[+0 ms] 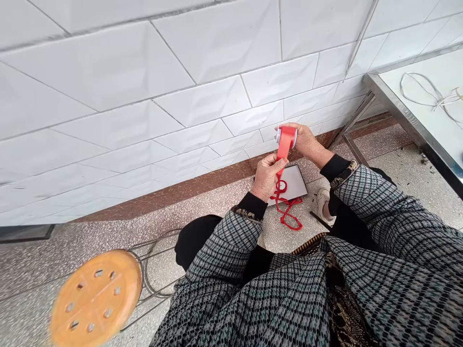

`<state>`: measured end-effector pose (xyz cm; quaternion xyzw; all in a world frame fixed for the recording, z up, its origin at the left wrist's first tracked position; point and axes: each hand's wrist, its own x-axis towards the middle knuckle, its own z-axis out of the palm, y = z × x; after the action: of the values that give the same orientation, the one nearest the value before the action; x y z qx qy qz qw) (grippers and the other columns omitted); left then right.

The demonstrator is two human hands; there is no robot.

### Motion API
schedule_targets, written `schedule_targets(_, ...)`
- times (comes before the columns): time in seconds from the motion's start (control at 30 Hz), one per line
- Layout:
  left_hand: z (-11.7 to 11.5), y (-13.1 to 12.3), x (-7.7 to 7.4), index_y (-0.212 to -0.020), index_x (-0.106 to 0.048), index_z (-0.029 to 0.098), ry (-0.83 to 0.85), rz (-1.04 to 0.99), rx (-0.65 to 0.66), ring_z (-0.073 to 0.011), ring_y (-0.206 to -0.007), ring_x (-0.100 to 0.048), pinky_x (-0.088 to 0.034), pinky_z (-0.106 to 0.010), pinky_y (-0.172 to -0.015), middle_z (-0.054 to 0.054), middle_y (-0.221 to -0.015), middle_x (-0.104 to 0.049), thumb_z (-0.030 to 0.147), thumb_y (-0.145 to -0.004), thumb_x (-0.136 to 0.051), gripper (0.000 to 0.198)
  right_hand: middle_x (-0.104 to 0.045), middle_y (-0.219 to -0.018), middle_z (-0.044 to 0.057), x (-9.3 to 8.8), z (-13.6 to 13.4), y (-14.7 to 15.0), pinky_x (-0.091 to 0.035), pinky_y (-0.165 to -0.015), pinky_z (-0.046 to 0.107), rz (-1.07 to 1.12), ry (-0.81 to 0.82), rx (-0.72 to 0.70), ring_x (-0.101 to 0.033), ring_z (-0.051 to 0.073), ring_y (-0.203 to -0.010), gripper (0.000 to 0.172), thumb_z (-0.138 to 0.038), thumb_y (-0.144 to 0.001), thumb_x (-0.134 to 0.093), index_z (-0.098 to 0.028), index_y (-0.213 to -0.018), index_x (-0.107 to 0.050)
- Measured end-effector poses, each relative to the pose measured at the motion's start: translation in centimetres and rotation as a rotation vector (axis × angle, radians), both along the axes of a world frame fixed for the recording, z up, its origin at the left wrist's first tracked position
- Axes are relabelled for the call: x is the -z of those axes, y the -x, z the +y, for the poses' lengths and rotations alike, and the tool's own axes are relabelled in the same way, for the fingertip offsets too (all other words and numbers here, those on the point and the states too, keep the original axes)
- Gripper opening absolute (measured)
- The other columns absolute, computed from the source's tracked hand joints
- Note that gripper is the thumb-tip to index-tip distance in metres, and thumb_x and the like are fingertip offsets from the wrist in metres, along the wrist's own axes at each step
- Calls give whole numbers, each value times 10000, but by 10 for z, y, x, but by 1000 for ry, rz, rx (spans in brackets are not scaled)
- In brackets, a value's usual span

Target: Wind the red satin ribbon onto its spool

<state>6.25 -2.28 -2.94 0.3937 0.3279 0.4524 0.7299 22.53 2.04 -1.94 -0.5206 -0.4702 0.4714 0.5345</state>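
A white tiled wall [217, 67] is rising ahead; the worktop [408, 117] is standing at right, an orange stool [94, 299] at lower left. A white panel [294, 180] is lying below the hands. The right hand [306, 142] is gripping a spool [295, 138]; the left hand [266, 174] is pinching its red ribbon [285, 145], loops trailing beneath.

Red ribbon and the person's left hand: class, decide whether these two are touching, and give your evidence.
Touching: the head view shows the left hand with its thumb across the red ribbon, just below the spool.
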Motion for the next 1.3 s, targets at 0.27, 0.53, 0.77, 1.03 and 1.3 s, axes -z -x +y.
schedule_targets(0.27, 5, -4, 5, -543, -594, 168, 75, -38, -69, -81, -578, -535, -400, -235, -627, 19, -580, -606, 354, -563, -981, 429, -637, -608, -52, 0, -12, 19, -450, -543, 202, 308, 199, -107, -564, 99, -551, 130, -179, -704, -713, -190, -783, -610)
schedule_targets(0.53, 3, -1, 5, -564, -483, 183, 204, -95, 123, -67, -486, -457, -371, -235, -551, 81, -486, -407, 380, -575, -1000, 553, -559, -556, -61, 3, -14, 25, -356, -519, 201, 325, 313, -101, -459, 81, -524, 103, -166, -728, -660, -190, -714, -560)
schedule_targets(0.77, 4, 1, 4, -547, -441, 187, 97, -10, 69, -67, -519, -467, -383, -238, -582, 74, -498, -386, 423, -633, -980, 594, -548, -546, -75, -3, -12, 24, -354, -547, 198, 299, 330, 27, -440, 72, -520, 119, -114, -745, -646, -190, -719, -557)
schedule_targets(1.03, 12, 5, 10, -609, -582, 163, 69, 128, 23, -56, -504, -456, -321, -235, -539, 25, -576, -572, 388, -587, -966, 445, -643, -591, -7, -2, -11, 19, -472, -524, 205, 396, 463, -225, -548, 101, -530, 193, -206, -797, -765, -176, -715, -592)
schedule_targets(1.3, 15, 9, 8, -676, -688, 150, 24, 148, 148, -71, -546, -466, -381, -243, -569, 35, -589, -577, 343, -532, -992, 388, -718, -654, 18, -5, -11, 14, -551, -542, 221, 425, 469, -462, -617, 122, -558, 268, -320, -795, -866, -162, -839, -654)
